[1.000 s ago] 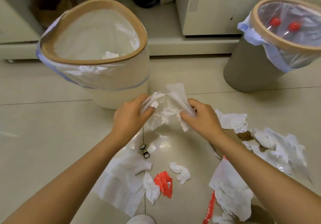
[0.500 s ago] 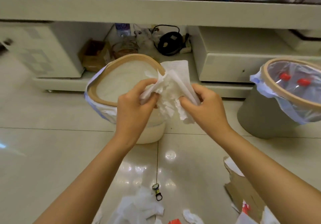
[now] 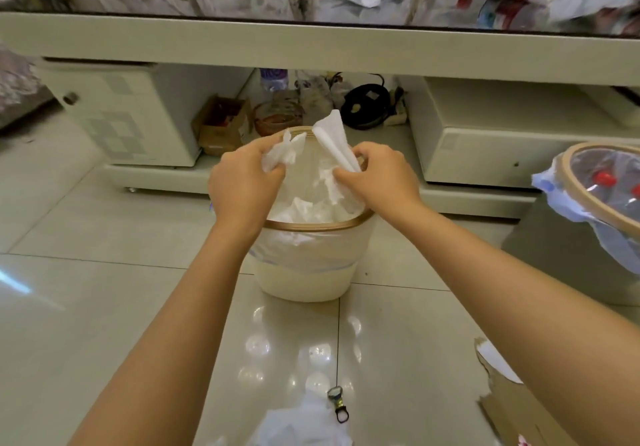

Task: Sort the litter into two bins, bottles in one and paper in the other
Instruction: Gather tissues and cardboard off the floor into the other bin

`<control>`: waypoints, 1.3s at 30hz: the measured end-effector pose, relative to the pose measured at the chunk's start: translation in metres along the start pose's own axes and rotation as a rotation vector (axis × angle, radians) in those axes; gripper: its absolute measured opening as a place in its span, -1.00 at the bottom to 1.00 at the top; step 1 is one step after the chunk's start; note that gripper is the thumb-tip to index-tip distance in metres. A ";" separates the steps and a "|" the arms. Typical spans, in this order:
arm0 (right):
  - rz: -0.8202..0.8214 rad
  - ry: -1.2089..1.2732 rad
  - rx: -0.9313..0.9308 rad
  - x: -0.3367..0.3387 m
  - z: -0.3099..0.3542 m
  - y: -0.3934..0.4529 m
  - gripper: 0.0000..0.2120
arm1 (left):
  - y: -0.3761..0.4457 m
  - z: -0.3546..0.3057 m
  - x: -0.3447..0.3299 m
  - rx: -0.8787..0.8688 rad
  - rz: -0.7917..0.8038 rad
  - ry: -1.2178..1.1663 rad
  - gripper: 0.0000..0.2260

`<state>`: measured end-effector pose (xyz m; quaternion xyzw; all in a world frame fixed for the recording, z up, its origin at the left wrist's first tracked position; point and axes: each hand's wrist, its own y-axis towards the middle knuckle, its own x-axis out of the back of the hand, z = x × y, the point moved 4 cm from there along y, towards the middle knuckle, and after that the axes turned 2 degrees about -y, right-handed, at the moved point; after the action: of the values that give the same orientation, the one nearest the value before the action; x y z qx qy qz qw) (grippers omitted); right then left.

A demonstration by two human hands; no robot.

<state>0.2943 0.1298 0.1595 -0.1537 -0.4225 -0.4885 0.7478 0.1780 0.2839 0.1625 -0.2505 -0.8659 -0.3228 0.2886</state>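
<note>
We hold two tissue wads over the first of two bins (image 3: 311, 238), already holding paper: left hand (image 3: 242, 186) pinching one (image 3: 282, 155), right hand (image 3: 381, 175) gripping another (image 3: 334, 141). The second bin (image 3: 568, 168), at right, holds red-capped bottles (image 3: 604, 179).

Paper bin (image 3: 304, 272) ahead, bottle bin (image 3: 588, 238) to its right, cabinet (image 3: 485, 155) behind both.

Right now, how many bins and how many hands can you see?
Bins: 2, the white bin with paper inside and the grey bin with red-capped bottles inside.
Hands: 2, the left hand and the right hand, each gripping white paper over the white bin.
Total: 4
</note>
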 end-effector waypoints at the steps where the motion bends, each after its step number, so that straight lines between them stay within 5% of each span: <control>1: 0.002 -0.004 -0.021 -0.001 -0.001 0.003 -0.73 | 0.002 0.001 -0.002 -0.001 0.028 0.042 -0.63; 14: -0.014 0.041 0.139 -0.001 -0.014 -0.050 -0.86 | -0.044 -0.011 -0.015 -0.079 0.045 -0.153 -0.79; 20: 0.035 0.125 0.238 -0.002 -0.020 -0.108 -0.82 | -0.096 -0.020 -0.016 -0.107 0.311 -0.567 -0.77; 29: 0.324 -0.137 0.265 -0.043 -0.074 -0.190 -0.86 | -0.192 0.047 -0.045 0.186 0.689 -0.455 -0.85; 34: 0.496 -0.204 0.201 -0.064 -0.106 -0.227 -0.84 | -0.249 0.086 -0.065 0.120 1.275 -0.212 -0.43; 39: 0.651 -0.348 0.015 -0.079 -0.140 -0.263 -0.41 | -0.284 0.102 -0.084 -0.510 1.443 0.478 0.17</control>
<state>0.1224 -0.0382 -0.0342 -0.3555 -0.4756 -0.1884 0.7823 0.0270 0.1461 -0.0747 -0.7311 -0.3044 -0.2895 0.5376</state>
